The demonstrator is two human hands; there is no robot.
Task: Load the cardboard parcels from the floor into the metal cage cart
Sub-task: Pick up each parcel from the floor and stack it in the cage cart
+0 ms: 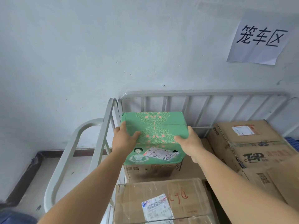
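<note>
Green parcel [153, 126] held in both hands over a loaded cage cart [202, 92].
Left hand [123, 139] grips the parcel's left edge, thumb on top; right hand [190, 141] grips the right edge likewise. The parcel carries a floral pattern, a printed figure and a white label [159, 153] on its near face, and sits on or just above a brown box [150, 172]. Near box [161, 201] with barcode label in front; large printed box [252, 143] at right. White railings behind and at left. Paper sign [260, 38] on the pale wall [80, 46].
</note>
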